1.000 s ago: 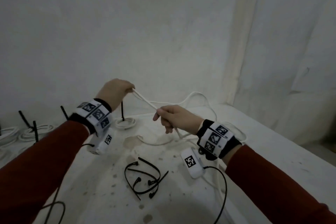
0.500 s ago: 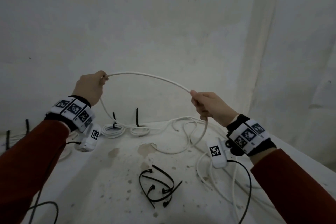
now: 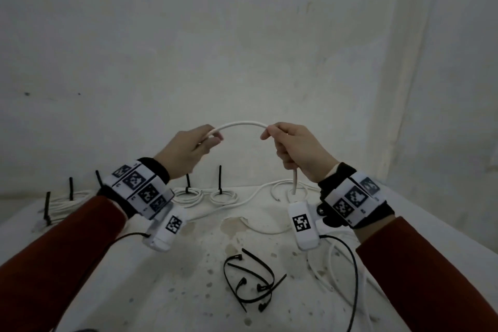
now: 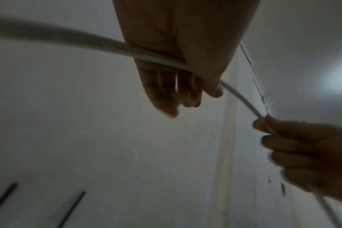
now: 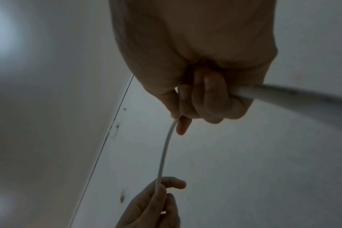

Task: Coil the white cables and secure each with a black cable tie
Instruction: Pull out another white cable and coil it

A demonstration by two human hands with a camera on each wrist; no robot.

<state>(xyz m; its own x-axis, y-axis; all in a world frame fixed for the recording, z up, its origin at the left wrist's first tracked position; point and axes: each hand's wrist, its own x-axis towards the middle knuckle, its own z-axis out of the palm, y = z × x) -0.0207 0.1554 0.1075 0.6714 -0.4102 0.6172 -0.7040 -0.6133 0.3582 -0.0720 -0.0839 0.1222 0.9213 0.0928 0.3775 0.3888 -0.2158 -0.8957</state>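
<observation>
A white cable (image 3: pixel 241 124) arches in the air between my two hands. My left hand (image 3: pixel 208 140) pinches one side of the arch; in the left wrist view the cable (image 4: pixel 150 56) runs under my thumb. My right hand (image 3: pixel 272 137) grips the other side in a fist, and the cable hangs down from it to the table (image 3: pixel 161 291). The right wrist view has the cable (image 5: pixel 164 151) running from my right fist to the left hand (image 5: pixel 158 199). Several loose black cable ties (image 3: pixel 252 281) lie on the table in front of me.
Tied white coils (image 3: pixel 223 197) with upright black tie tails lie along the back of the table, more coils (image 3: pixel 64 203) at the far left. Loose white cable (image 3: pixel 323 272) sprawls on the right. A white wall (image 3: pixel 242 35) rises close behind.
My hands have come closer together, so the cable arch between them is much shorter. Both hands sit lower and nearer the middle of the view.
</observation>
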